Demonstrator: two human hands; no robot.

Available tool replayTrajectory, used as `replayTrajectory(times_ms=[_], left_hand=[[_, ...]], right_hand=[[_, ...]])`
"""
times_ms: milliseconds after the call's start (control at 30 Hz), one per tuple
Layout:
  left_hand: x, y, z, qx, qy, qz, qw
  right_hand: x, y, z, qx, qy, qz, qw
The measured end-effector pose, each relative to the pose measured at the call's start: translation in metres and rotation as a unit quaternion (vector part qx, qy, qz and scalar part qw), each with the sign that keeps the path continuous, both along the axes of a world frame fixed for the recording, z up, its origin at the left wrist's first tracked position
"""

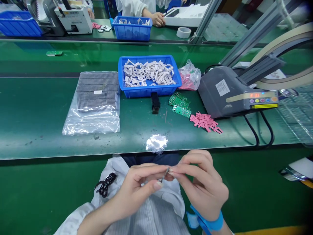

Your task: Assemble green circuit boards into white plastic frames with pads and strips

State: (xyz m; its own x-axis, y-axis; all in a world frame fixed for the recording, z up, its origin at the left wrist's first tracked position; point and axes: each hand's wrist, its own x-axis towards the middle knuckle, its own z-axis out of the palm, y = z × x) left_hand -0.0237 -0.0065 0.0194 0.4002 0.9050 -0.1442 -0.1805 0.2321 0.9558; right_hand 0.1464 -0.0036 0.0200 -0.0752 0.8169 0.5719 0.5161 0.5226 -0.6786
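Above my lap, my left hand (144, 186) pinches a small thin grey part (164, 175) between thumb and fingers. My right hand (201, 182), with a blue wrist strap (207, 223), is closed at the upper end of the same part. Whether its fingertips hold another tiny piece cannot be made out. On the table edge just beyond my hands lies a shiny clear plastic piece (156, 143). Further off are pink pieces (205, 122), green circuit boards (181, 104) and a small black block (155, 103).
A blue bin (150, 90) of white plastic frames stands mid-table, beside a clear bag of pink pieces (189, 76). Left lies a bag of grey strips (94, 101). A tape dispenser (227, 91) stands right. Across the bench, a co-worker's hand (158, 19) rests near a white tray (187, 18).
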Motion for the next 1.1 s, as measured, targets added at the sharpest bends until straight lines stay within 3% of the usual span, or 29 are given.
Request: replayTrajectory(times_ms=[433, 833, 900, 1000, 1100], left_hand=[[-0.001, -0.003, -0.001, 0.045, 0.054, -0.028, 0.997], [0.001, -0.003, -0.003, 0.063, 0.083, -0.003, 0.995], [0.003, -0.002, -0.007, 0.029, 0.054, 0.034, 0.998], [0.003, 0.003, -0.016, -0.035, 0.013, 0.158, 0.987], [-0.004, 0.011, -0.024, -0.048, 0.024, 0.257, 0.965]], right_hand=[[0.003, 0.001, -0.002, -0.014, 0.030, 0.020, 0.999], [-0.001, 0.004, -0.007, -0.007, -0.002, 0.016, 1.000], [-0.005, 0.001, -0.008, 0.020, -0.049, -0.007, 0.999], [-0.009, -0.002, -0.012, 0.040, -0.078, -0.024, 0.996], [-0.008, 0.004, -0.023, -0.049, 0.002, -0.022, 0.999]])
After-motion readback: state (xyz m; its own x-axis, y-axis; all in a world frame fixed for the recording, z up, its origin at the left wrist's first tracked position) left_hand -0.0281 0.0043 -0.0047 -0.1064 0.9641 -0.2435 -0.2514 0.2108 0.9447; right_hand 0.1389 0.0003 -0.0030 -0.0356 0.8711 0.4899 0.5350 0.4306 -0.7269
